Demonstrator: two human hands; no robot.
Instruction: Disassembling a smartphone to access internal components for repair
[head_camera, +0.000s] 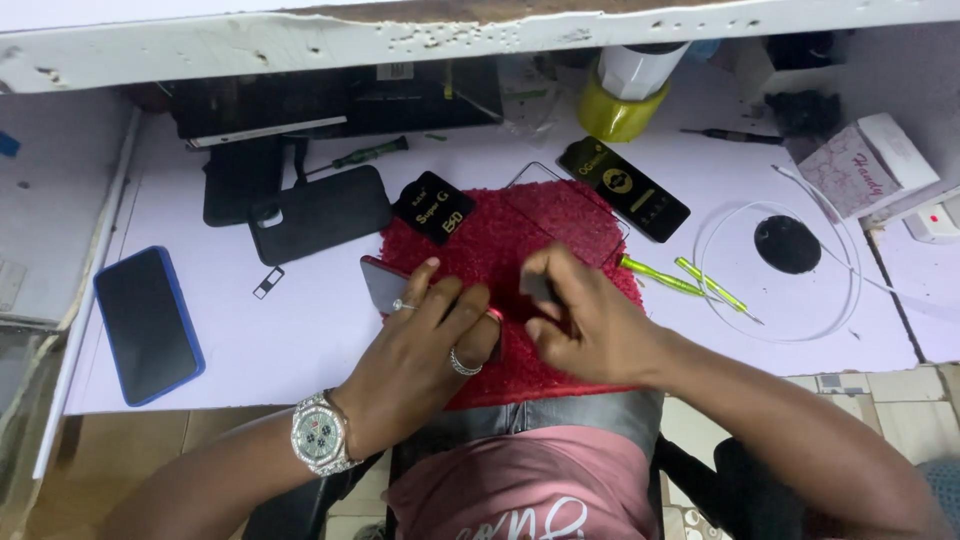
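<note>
A red phone (381, 281) lies face up on a red fuzzy mat (540, 235) at the front of the desk. My left hand (425, 340), with rings and a silver wristwatch, lies over the phone and holds it down. My right hand (585, 320) is beside it over the mat, fingers curled on a small dark piece (538, 288) that I cannot identify. A clear glass sheet (565, 205) rests on the mat behind my hands.
Two black packets (433, 206) (623, 187), a black phone case (320, 212), a blue-cased phone (148, 322), green screwdrivers (690, 280), a white cable loop (775, 265) around a black disc (787, 244), a yellow tape roll (617, 115) and a pink box (865, 165) lie around the mat.
</note>
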